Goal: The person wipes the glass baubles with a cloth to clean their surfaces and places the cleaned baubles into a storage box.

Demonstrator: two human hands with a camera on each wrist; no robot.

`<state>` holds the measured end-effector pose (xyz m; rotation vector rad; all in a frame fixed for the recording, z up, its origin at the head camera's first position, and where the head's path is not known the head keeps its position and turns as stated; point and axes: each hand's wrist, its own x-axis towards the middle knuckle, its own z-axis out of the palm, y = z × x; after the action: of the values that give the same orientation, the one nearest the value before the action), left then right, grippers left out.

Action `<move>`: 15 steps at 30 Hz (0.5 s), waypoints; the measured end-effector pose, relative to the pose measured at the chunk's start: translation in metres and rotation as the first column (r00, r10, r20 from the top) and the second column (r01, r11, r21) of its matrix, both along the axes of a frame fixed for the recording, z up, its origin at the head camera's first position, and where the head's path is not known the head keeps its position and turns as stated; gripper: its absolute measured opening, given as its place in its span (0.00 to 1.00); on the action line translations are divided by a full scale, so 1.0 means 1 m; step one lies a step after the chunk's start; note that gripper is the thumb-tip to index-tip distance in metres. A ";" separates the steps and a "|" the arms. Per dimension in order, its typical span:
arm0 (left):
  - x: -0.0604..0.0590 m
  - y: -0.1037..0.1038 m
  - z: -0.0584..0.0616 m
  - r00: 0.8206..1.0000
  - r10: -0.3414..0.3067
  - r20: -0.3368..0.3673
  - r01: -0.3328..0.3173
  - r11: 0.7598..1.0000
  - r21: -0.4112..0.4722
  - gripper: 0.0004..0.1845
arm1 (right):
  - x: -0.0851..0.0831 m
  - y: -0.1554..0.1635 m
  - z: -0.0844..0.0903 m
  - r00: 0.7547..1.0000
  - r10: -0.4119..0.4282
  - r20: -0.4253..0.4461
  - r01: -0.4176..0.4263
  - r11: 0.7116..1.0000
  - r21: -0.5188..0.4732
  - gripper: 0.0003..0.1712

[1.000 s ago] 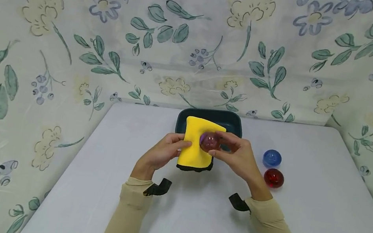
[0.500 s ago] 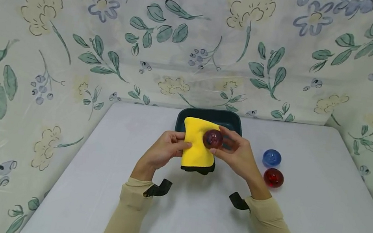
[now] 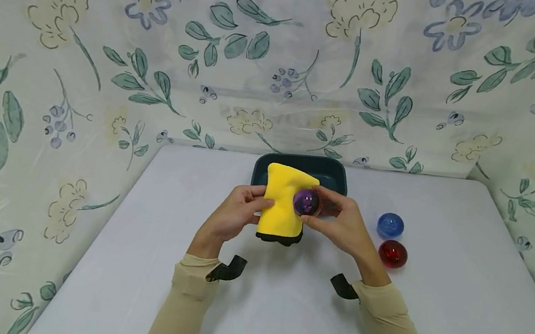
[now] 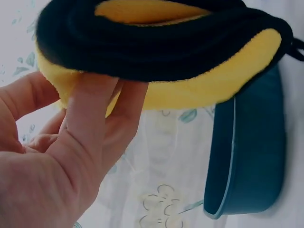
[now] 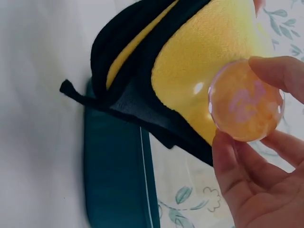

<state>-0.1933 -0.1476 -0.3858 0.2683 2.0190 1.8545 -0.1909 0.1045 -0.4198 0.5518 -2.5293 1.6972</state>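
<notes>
A: What has been shifted?

B: The purple ball [image 3: 306,202] has been turned slightly against the yellow cloth [image 3: 282,209]; the cloth's lower edge has been drawn up.

A: How are things held?

B: The ball is pinched by the right hand [image 3: 341,227], its fingers [image 5: 280,71] curled round it. The cloth is gripped by the left hand [image 3: 235,216], above the bench [image 3: 277,317], before the dark tray [image 3: 333,170]. A blue ball [image 3: 390,225] and red ball [image 3: 393,253] are left nearby.
</notes>
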 end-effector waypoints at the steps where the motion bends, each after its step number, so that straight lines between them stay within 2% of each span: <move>1: 0.000 0.000 0.000 1.000 -0.004 0.001 0.004 1.000 -0.004 0.25 | 0.000 0.000 0.000 1.000 0.000 0.001 0.000 1.000 0.002 0.39; 5: 0.002 0.003 0.002 1.000 -0.013 -0.002 0.013 1.000 -0.024 0.25 | 0.000 -0.001 -0.001 1.000 -0.005 -0.005 0.005 1.000 0.000 0.36; 9: 0.004 0.008 0.002 1.000 0.014 -0.016 -0.015 0.998 -0.068 0.27 | 0.001 -0.001 -0.002 1.000 0.010 -0.011 -0.010 1.000 -0.016 0.35; 15: 0.008 0.013 0.001 0.995 0.001 -0.096 -0.014 0.991 -0.136 0.26 | 0.001 -0.003 -0.001 0.999 0.053 0.008 -0.053 0.998 -0.041 0.36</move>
<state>-0.1850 -0.1347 -0.3847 0.3170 2.2021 1.7285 -0.1902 0.1016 -0.4209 0.6148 -2.5015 1.7686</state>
